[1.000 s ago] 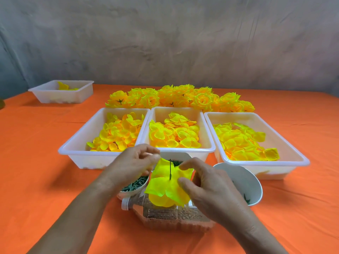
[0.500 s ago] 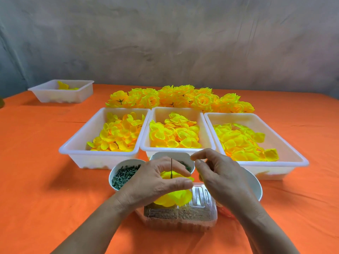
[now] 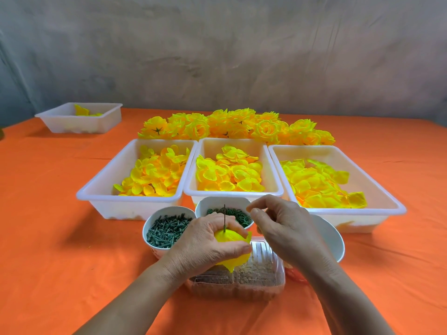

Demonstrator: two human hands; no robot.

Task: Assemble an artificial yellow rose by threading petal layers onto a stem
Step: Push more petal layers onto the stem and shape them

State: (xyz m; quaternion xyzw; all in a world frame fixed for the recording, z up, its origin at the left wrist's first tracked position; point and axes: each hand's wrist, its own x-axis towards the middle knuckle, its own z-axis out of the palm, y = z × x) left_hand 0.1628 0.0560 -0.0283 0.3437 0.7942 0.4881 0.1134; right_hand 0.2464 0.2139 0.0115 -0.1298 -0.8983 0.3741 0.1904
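Observation:
My left hand (image 3: 205,243) grips a bunch of yellow petal layers (image 3: 232,239), squeezed closed around a thin green stem (image 3: 224,217) that sticks straight up out of them. The bunch sits over a clear plastic container (image 3: 266,284). My right hand (image 3: 285,228) hovers just right of the stem, above a white bowl (image 3: 217,201) of green rings. Its thumb and forefinger are pinched together, and I see nothing between them.
Three white trays of loose yellow petals stand behind: left (image 3: 101,197), middle (image 3: 232,192), right (image 3: 387,201). Finished roses (image 3: 242,126) are piled beyond them. A bowl (image 3: 147,226) of green pegs, another bowl (image 3: 331,240) and a far tray (image 3: 60,119) rest on the orange cloth.
My left hand has closed over the spread petals and squeezed them into a bud. My right hand let go of the petals and rose to the ring bowl.

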